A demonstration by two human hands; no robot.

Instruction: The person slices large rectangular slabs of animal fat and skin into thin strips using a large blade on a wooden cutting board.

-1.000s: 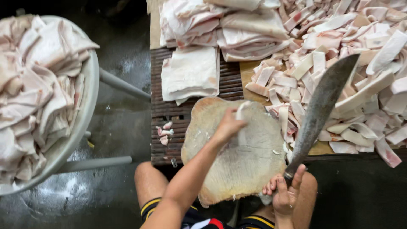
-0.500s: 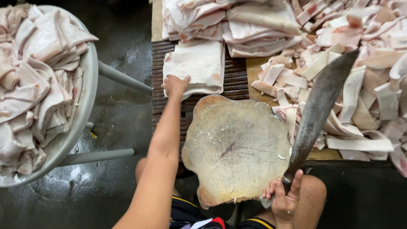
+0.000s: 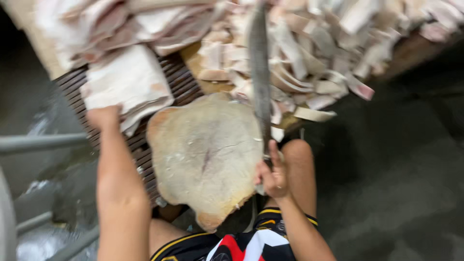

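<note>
My left hand [image 3: 104,117] reaches forward and touches the near edge of a pale flat slab of fatty meat [image 3: 128,82] lying on a dark ribbed grate [image 3: 181,84]; whether it grips the slab is blurred. My right hand [image 3: 271,175] is closed around the handle of a long cleaver [image 3: 260,67], whose blade points away from me over the right edge of a round, worn wooden chopping block [image 3: 205,152]. The block's top is bare. Behind it lies a heap of cut pale meat strips [image 3: 309,53].
More large meat slabs [image 3: 111,21] are piled at the back left. Grey metal tubes of a stand [image 3: 41,142] run along the left over a wet dark floor [image 3: 396,169]. My bare knees and striped shorts [image 3: 241,244] are just below the block.
The view has swung and blurred. My left hand stays at the slab on the grate. The cleaver has turned from leaning right to pointing straight away.
</note>
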